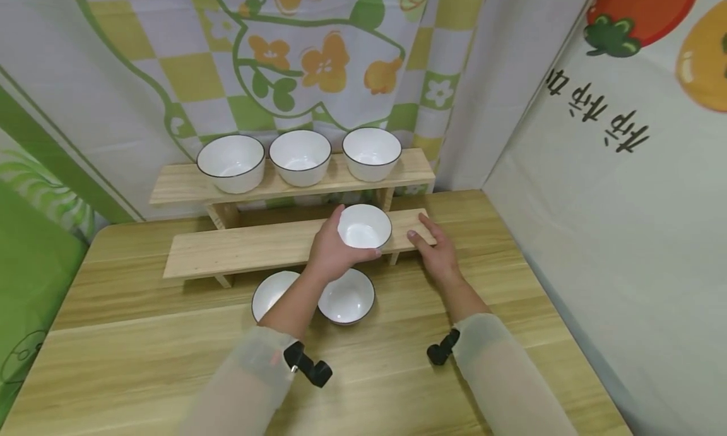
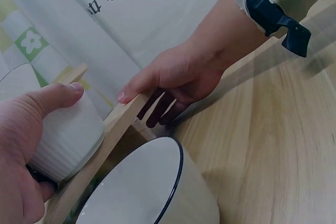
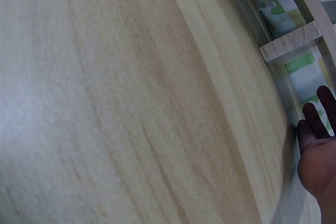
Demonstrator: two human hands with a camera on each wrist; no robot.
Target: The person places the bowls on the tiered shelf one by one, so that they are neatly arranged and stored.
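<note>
My left hand (image 1: 335, 252) grips a white dark-rimmed bowl (image 1: 365, 228) by its side, over the right part of the lower wooden shelf (image 1: 238, 248). In the left wrist view, the left thumb lies along the wall of this ribbed bowl (image 2: 71, 135), its base right at the board. My right hand (image 1: 440, 252) holds the right end of that shelf, thumb on top and other fingers below the board, as the left wrist view shows. Two more white bowls, a right one (image 1: 346, 297) and a left one (image 1: 275, 292), stand on the table before the shelf; my left forearm partly covers the left one.
On the upper wooden shelf (image 1: 182, 182) stand three white bowls in a row: left (image 1: 231, 161), middle (image 1: 301, 157) and right (image 1: 372, 152). A patterned curtain (image 1: 187, 70) hangs behind. A white printed wall (image 1: 613, 221) borders the wooden table (image 1: 397, 366) on the right.
</note>
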